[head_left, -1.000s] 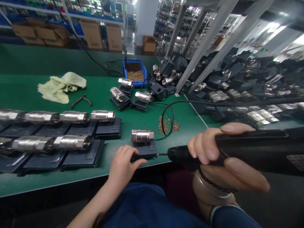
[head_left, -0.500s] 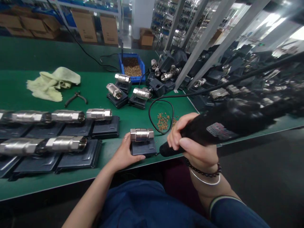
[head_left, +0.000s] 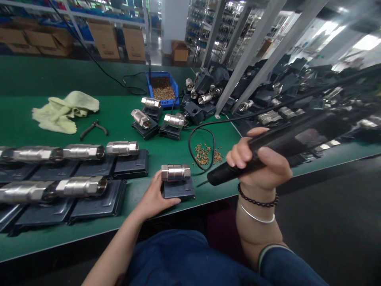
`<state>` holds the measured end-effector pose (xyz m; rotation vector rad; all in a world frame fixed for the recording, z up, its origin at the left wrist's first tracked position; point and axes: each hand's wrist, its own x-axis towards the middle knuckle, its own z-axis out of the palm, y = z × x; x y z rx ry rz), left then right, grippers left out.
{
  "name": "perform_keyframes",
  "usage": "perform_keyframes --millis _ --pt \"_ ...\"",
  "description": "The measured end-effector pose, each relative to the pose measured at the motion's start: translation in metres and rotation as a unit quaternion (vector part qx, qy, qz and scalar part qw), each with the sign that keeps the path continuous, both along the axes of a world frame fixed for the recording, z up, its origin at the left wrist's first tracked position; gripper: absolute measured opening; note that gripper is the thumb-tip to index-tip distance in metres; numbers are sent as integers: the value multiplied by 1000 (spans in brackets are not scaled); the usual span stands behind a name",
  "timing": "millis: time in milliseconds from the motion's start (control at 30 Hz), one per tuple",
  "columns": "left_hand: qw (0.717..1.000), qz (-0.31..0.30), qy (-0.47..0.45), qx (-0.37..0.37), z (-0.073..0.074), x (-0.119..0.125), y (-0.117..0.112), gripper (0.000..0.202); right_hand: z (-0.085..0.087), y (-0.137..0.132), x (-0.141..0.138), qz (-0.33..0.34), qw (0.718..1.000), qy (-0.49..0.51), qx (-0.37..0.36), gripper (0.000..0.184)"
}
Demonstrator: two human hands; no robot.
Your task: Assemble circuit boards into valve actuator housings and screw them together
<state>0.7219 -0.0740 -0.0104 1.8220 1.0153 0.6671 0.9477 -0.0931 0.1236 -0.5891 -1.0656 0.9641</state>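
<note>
My left hand (head_left: 155, 199) grips the left side of a valve unit (head_left: 178, 188), a dark box with a shiny metal valve body on top. Its thumb lies along the near edge, and the unit rests near the front of the bench. In my right hand (head_left: 256, 157) is a black electric screwdriver (head_left: 288, 139), fingers wrapped round its body. The bit (head_left: 203, 184) points left and sits just off the unit's right side, not touching it. Loose brass-coloured screws (head_left: 203, 155) lie on the green bench beyond the unit.
Two rows of similar valve units (head_left: 86, 186) stand at the left. Behind are pliers (head_left: 94, 128), a pale yellow cloth (head_left: 67, 111) and a blue bin (head_left: 175, 89) of small brass parts. More units pile up at the right behind metal posts (head_left: 253, 55). A black cord (head_left: 214, 139) loops across the bench.
My right hand has drawn the electric screwdriver back to the right, so its bit has come away from the unit's right corner. My left hand keeps its hold on the unit.
</note>
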Motion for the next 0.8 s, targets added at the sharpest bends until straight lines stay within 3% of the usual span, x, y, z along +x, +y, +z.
perform_keyframes --millis 67,133,233,333,433,533,633,733,800 --pt "1000 2 -1 -1 0 0 0 76 -8 5 5 -81 997 -6 1 20" --pt "1000 5 -3 2 0 1 1 76 -22 10 5 -122 991 -43 -13 21" --pt "1000 13 -2 14 -3 2 -1 74 -44 13 0 -135 986 -88 -37 22" --pt "997 52 11 47 -8 2 -10 73 -49 11 -5 -133 988 -70 -43 22" --pt "979 152 15 134 -11 -2 -26 61 -33 2 -5 -129 990 -35 -35 22" --pt "934 244 3 262 -3 -3 -42 26 -6 -11 -5 -137 990 -14 -11 21" --pt "918 203 -17 339 15 3 -50 5 19 -25 -8 -129 991 12 10 23" --pt "927 129 -40 350 32 15 -53 12 32 -37 -13 -109 993 36 16 26" --pt "929 112 -52 349 38 22 -52 19 34 -43 -16 -90 995 42 16 27"
